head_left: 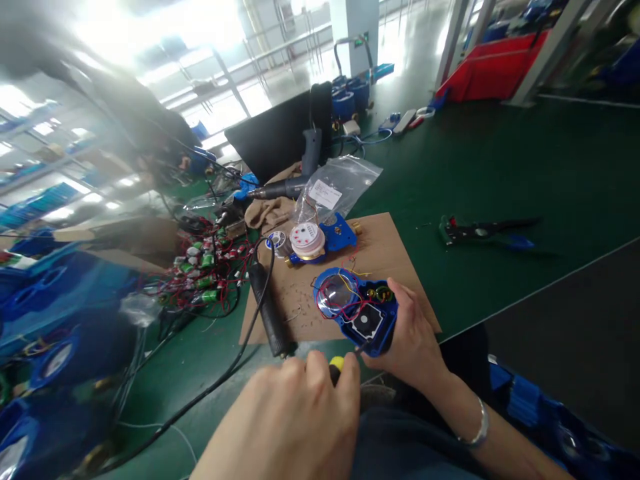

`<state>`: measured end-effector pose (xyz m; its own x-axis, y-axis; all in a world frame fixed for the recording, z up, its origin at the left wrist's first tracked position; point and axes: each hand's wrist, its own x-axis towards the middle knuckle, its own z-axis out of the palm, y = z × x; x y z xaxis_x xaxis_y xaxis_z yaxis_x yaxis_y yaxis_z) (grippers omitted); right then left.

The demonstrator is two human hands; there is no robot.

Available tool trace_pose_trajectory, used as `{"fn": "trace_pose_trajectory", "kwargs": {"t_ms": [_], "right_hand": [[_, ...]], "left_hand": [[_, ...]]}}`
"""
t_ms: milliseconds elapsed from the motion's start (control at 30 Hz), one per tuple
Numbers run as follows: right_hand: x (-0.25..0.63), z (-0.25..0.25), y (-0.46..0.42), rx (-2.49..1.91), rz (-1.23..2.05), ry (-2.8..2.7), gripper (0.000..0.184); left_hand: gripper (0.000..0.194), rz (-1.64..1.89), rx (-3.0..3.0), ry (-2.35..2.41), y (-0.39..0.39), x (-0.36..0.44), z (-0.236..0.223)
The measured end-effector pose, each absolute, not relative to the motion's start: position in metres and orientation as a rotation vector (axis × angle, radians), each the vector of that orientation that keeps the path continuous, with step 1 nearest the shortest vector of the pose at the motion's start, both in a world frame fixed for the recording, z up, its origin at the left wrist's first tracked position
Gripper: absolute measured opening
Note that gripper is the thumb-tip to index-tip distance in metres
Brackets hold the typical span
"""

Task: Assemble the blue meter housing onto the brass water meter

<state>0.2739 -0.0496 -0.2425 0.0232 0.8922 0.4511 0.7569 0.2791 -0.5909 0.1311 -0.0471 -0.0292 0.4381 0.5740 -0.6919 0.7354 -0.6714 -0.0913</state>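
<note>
Blue meter housing [336, 328]: where?

Ctr, open side up over cardboard sheet [300, 300]'s near edge.

Around it?

Black corded tool [269, 308] just L, battery tangle [205, 267] further L. Beyond: dial meter [307, 241], solder spool [278, 244], clear plastic bag [357, 180], heat gun [311, 157]. Pliers [480, 231] well R.

Hands?

R hand [417, 340] wraps housing's R side; L hand [295, 413], back up, fingers curled round yellow-black screwdriver [337, 364], shaft at near edge.

Inside?

Red & yellow wires [353, 305], round clear window [336, 293], blk square part [367, 321] w/ white edging.
</note>
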Motion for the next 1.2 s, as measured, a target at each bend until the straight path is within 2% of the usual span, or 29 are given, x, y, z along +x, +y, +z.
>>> {"fn": "trace_pose_trajectory", "kwargs": {"t_ms": [100,267,367,433,567,800,1033,1200], "right_hand": [[0.273,-0.243,-0.05,-1.528,0.206,-1.776,0.108],[0.272,-0.245,-0.049,-1.555,0.254,-1.778,0.109],[0.272,-0.245,-0.049,-1.57,0.272,-1.779,0.107],[0.273,-0.245,-0.05,-1.579,0.291,-1.788,0.106],[0.274,-0.246,-0.051,-1.587,0.313,-1.8,0.112],[0.273,-0.245,-0.051,-1.624,0.319,-1.787,0.115],[0.276,-0.245,-0.049,-1.563,0.366,-1.775,0.111],[0.277,-0.245,-0.05,-1.538,0.375,-1.786,0.11]], "left_hand": [[0.05,-1.033,2.527,1.067,-0.031,0.132,-0.021],[0.053,-1.294,2.517,1.024,-0.006,0.114,-0.02],[0.056,-1.198,2.545,1.033,0.006,0.106,-0.023],[0.063,-1.119,2.557,1.057,0.009,0.108,-0.025],[0.075,-1.283,2.464,1.153,0.007,0.121,-0.03],[0.069,-1.256,2.581,1.205,0.005,0.132,-0.021],[0.071,-1.319,2.678,1.132,0.009,0.136,-0.016],[0.073,-1.221,2.752,0.985,0.014,0.128,-0.021]]}}
